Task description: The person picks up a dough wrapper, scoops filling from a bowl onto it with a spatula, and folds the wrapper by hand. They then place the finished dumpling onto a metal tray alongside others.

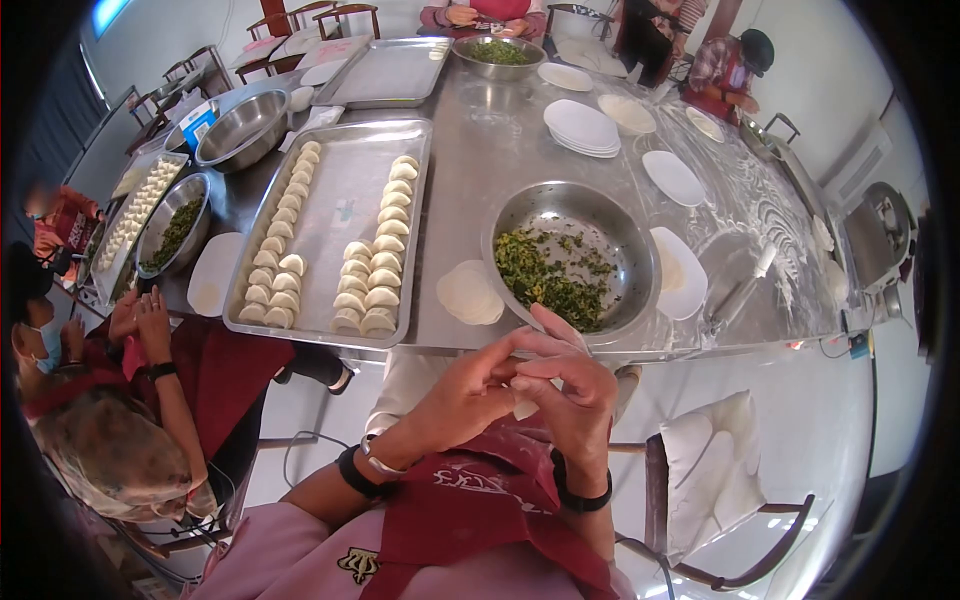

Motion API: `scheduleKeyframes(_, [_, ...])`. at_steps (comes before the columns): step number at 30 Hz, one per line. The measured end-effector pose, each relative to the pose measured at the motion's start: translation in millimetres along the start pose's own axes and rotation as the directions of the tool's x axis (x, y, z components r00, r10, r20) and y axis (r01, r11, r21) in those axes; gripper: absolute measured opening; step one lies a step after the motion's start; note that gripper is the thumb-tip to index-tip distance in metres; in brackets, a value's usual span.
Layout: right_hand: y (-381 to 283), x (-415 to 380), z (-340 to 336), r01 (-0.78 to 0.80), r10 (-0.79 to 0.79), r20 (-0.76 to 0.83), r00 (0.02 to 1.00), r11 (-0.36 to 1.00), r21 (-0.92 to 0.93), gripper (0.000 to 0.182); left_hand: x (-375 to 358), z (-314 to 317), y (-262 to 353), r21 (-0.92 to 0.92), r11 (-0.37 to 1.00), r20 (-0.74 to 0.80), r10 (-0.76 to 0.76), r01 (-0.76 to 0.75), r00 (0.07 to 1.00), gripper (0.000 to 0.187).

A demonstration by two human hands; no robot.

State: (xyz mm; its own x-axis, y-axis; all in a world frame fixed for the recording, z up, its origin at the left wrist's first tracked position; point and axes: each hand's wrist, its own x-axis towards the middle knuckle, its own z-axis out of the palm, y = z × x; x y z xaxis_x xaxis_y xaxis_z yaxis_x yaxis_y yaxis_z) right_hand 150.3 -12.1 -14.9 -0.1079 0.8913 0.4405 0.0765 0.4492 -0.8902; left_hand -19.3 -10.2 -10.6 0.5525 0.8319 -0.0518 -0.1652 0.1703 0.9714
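The table [460, 200] is occupied at ten o'clock by a tray [345, 170] and at twelve by a bowl [630, 255] of filling [535, 265]. By the left hand [480, 375] and right hand [580, 390], before the near edge, a mostly hidden bit of dough [525, 408] is pinched between fingertips. Wrappers [470, 292] are stacked at eleven. The dough could be torn by overhard pinching, or any seam left gaping by trapped filling.

A communal kitchen or food workroom: a large steel table [462, 190] dusted with flour [785, 205] carries a metal tray [345, 190] of dumplings [382, 297] in rows, a steel bowl [636, 270] of chopped green filling [545, 275] and stacked white plates [582, 128]; people [490, 10] in dark red aprons [450, 505] work around it, and wooden-framed chairs [655, 490] stand on the pale floor [790, 410]
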Motion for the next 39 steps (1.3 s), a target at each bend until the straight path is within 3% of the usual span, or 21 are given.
scheduleKeyframes(2, [5, -2, 1, 0.016, -0.015, -0.019, 1.0, 0.999, 0.047, 0.016, -4, 8, 5, -0.09, 0.996, -0.072, 0.009, -0.016, 0.997, 0.052])
scheduleKeyframes(7, [11, -6, 5, 0.041, -0.04, -0.016, 0.999, 0.997, 0.063, 0.017, -3, 5, -5, -0.094, 0.995, -0.081, 0.038, -0.045, 0.996, 0.042])
scheduleKeyframes(11, [-10, 2, 14, -0.007, 0.003, -0.116, 0.993, 0.999, -0.041, 0.023, -1, 10, -15, -0.133, 0.979, -0.163, 0.131, -0.154, 0.978, 0.037])
scheduleKeyframes(16, [13, -8, 7, 0.054, -0.054, -0.034, 0.998, 0.999, -0.002, 0.029, -2, 10, -6, -0.045, 0.986, -0.138, 0.155, -0.162, 0.978, 0.035])
scheduleKeyframes(20, [19, -9, 12, 0.074, -0.078, -0.066, 0.995, 0.995, -0.062, 0.031, -3, 6, -13, -0.007, 0.99, -0.134, 0.136, -0.138, 0.982, 0.038])
scheduleKeyframes(22, [5, -3, 18, 0.014, -0.024, -0.091, 0.996, 0.994, -0.105, 0.031, -2, 8, -22, -0.101, 0.982, -0.213, 0.135, -0.159, 0.968, 0.039])
scheduleKeyframes(25, [-2, 2, 26, 0.044, -0.054, -0.204, 0.977, 0.998, -0.054, 0.03, 0, 8, -22, -0.205, 0.962, -0.258, 0.124, -0.18, 0.958, 0.042])
scheduleKeyframes(29, [10, -1, 18, 0.091, -0.101, -0.075, 0.992, 0.988, -0.123, 0.031, -2, 14, -9, -0.189, 0.961, -0.242, 0.152, -0.2, 0.958, 0.041])
scheduleKeyframes(32, [14, -3, 15, 0.118, -0.124, -0.023, 0.992, 0.978, -0.173, 0.032, -9, 7, -5, -0.252, 0.967, -0.1, 0.024, -0.049, 0.995, 0.039])
scheduleKeyframes(35, [4, 2, 18, 0.089, -0.095, -0.031, 0.995, 0.983, -0.159, 0.033, -6, 5, -24, -0.737, 0.656, -0.14, 0.084, -0.16, 0.987, 0.042])
scheduleKeyframes(39, [-2, 6, 25, 0.081, -0.099, -0.118, 0.988, 0.986, -0.147, 0.032, -3, -1, -19, -0.771, 0.629, -0.069, 0.071, -0.099, 0.995, 0.045])
